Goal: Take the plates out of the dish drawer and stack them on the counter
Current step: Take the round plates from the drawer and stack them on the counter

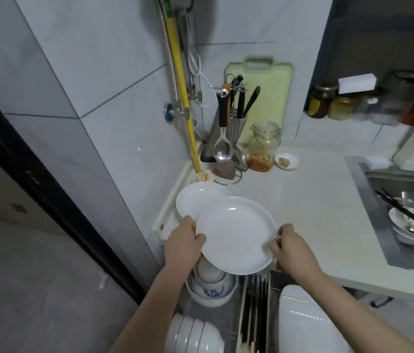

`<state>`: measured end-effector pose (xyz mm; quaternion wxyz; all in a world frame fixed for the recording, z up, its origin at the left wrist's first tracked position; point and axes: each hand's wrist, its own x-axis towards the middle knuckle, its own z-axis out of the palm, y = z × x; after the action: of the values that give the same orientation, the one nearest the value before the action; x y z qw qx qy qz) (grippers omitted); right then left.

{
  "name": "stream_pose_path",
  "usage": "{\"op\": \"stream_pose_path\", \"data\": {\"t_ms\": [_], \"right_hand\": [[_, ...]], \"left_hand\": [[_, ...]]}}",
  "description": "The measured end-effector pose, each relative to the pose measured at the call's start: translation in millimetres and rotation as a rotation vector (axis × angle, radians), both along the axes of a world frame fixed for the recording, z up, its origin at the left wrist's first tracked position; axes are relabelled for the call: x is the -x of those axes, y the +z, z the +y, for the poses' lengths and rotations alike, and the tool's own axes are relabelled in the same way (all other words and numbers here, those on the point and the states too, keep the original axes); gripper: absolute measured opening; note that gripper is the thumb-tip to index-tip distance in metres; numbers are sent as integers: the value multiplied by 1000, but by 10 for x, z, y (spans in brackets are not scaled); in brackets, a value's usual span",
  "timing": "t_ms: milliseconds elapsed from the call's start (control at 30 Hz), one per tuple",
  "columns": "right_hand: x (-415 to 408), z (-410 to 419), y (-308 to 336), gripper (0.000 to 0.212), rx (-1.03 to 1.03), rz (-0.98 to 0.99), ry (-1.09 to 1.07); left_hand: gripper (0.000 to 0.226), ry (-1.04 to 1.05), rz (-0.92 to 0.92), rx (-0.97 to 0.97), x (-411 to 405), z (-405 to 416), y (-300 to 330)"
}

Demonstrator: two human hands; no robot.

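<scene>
Head view, lower centre: we grip a white plate (236,234) by opposite rims, left hand (184,242) and right hand (291,247) fingers clamped, above the drawer (257,312). Glazed, stiff, breakable; it likely slips, so rim holds suit. Stack (198,200) waits on the counter (315,200).

Glossy white ceramic plate (236,235)

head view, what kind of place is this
Most likely a small home kitchen: a sink with used dishes, a utensil holder on the counter, and a cutting board against the tiled wall.
</scene>
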<state>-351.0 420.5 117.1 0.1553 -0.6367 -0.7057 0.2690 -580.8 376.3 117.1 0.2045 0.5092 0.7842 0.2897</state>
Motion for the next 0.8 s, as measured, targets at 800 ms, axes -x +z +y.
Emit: {"op": "stream_pose_path", "data": {"t_ms": [800], "right_hand": [[1128,1281,-319,7,196,-88,-16]], "left_hand": [[23,11,374,327,937,1377,-253]]}}
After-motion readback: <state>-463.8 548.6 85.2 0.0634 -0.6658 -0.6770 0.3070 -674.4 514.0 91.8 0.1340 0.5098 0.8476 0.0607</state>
